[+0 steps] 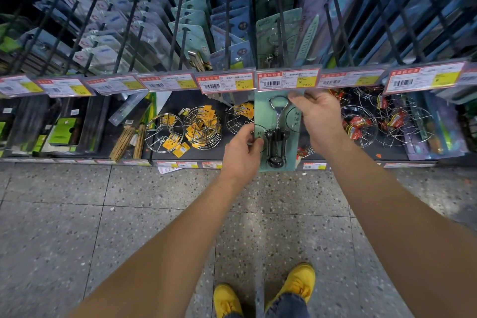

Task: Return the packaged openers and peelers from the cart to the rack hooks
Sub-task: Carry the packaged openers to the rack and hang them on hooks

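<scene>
Shop aisle: speckled stone-tile floor (129, 214) below, a tall display rack (227, 20) of long dark hooks ahead, each hook loaded with carded kitchen tools. A strip of price labels (287, 80) runs across the hook tips. Beneath it, a low shelf (170, 155) holds wire steamer stands (165, 131) with yellow tags. No cart in view.

Item: packaged corkscrew opener (277, 131), winged type, on a pale green card. Position: held in front of the rack, just under the label strip, directly below the hook (280, 20) that carries matching green cards. Long axis: upright, ring end up, toward the hook tip; the card's top edge sits behind the labels, so its hanging hole cannot be seen.

Left hand (241, 151): fingers closed on the card's lower left edge, thumb on the front face.

Right hand (318, 117): fingers pinch the upper right of the card, beside the ring. This is the hand nearer the hook tip.

Judgement: the coming move turns on the card's top lying below and slightly in front of the hook tip; the card probably needs to rise and go back along the hook's length, with the right hand steering the hole and the left steadying the bottom.

Yellow shoes (299, 284) at the lower edge.
</scene>
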Demonstrator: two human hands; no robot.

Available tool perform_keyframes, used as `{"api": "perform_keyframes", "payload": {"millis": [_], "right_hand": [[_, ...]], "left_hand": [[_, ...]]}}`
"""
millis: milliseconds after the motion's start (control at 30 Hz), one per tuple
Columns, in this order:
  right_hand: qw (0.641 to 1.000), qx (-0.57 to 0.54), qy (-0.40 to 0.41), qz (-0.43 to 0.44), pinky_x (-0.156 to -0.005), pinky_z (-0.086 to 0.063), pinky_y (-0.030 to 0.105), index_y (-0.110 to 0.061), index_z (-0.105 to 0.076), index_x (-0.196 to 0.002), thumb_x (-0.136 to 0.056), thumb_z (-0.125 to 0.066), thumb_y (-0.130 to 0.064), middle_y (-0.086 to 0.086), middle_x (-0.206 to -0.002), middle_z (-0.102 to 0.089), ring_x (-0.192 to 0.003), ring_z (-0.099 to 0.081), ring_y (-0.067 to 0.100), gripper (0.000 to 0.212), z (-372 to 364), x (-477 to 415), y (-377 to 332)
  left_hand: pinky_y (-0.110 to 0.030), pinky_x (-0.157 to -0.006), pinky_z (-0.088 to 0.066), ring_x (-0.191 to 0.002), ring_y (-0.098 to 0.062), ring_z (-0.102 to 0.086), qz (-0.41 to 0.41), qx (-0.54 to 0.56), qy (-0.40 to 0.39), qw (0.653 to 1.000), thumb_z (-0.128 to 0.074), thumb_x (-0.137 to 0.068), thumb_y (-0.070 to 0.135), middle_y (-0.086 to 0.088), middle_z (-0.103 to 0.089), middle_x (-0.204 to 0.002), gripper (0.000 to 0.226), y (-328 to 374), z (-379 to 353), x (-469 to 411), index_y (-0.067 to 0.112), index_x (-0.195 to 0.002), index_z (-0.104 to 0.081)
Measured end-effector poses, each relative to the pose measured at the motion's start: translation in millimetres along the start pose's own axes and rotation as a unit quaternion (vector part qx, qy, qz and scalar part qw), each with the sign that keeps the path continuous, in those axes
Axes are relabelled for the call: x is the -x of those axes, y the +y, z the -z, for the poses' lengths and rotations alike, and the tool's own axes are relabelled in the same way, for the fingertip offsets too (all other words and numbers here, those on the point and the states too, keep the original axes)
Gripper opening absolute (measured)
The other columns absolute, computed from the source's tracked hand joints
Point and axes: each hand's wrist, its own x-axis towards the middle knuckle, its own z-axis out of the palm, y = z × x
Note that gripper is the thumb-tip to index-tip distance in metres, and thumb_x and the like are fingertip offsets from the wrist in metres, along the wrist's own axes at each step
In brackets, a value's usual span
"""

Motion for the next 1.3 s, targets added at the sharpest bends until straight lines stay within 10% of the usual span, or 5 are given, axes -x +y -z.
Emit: {"api": "perform_keyframes", "payload": {"millis": [167, 500, 967, 1167, 1300], "right_hand": [[1.000, 0.005, 0.025, 0.015, -0.091, -0.052, 0.027, -0.026, -0.073, -0.092, -0.088, -0.078, -0.013, -0.022, -0.090, -0.076, -0.093, -0.069, -0.001, 0.014, -8.9, -9.9, -10.4], [1.000, -0.007, -0.009, 0.018, -0.101, -0.051, 0.058, -0.016, -0.076, -0.102, -0.085, -0.074, -0.016, 0.008, -0.105, -0.078, -0.105, -0.072, 0.032, 0.018, -0.4, -1.4, 5.4], [0.988, -0.016, 0.015, 0.151, -0.106, -0.051, 0.038, -0.009, -0.075, -0.109, -0.091, -0.070, -0.003, 0.003, -0.112, -0.077, -0.112, -0.071, 0.017, 0.020, -5.7, -6.6, 2.2], [0.978, 0.011, 0.032, 0.205, -0.093, -0.056, 0.028, -0.011, -0.075, -0.104, -0.086, -0.076, -0.010, -0.002, -0.103, -0.078, -0.101, -0.072, 0.013, 0.018, -2.6, -35.5, 16.8], [0.963, -0.005, 0.013, 0.268, -0.093, -0.052, 0.017, -0.009, -0.071, -0.115, -0.089, -0.071, -0.002, 0.000, -0.110, -0.074, -0.096, -0.070, 0.002, 0.027, -5.6, -50.1, 19.8]], "left_hand": [[-0.029, -0.071, -0.053, -0.075, -0.023, -0.064, -0.010, 0.004, -0.001, 1.000, -0.056, -0.105, 0.012, 0.000, -0.074, -0.088, 0.028, 6.3, 2.6, -12.4, 0.027, -0.126, -0.064], [-0.037, -0.088, -0.059, -0.090, -0.018, -0.070, -0.005, -0.033, 0.013, 0.999, -0.058, -0.104, 0.013, 0.006, -0.075, -0.098, 0.025, -3.8, -1.1, -5.0, 0.026, -0.124, -0.063], [-0.016, -0.063, -0.043, -0.066, 0.000, -0.052, -0.129, 0.005, 0.044, 0.991, -0.054, -0.107, 0.020, 0.008, -0.061, -0.081, 0.027, -15.7, -11.8, -21.7, 0.026, -0.133, -0.060], [-0.037, -0.104, -0.053, -0.111, -0.015, -0.066, -0.182, 0.023, 0.094, 0.979, -0.051, -0.107, 0.027, 0.001, -0.070, -0.126, 0.044, -39.0, -31.1, -51.1, 0.020, -0.150, -0.051], [-0.031, -0.104, -0.050, -0.111, -0.010, -0.064, -0.207, 0.035, 0.133, 0.968, -0.051, -0.108, 0.025, 0.006, -0.070, -0.126, 0.042, -44.9, -44.7, -72.0, 0.016, -0.149, -0.053]]}}
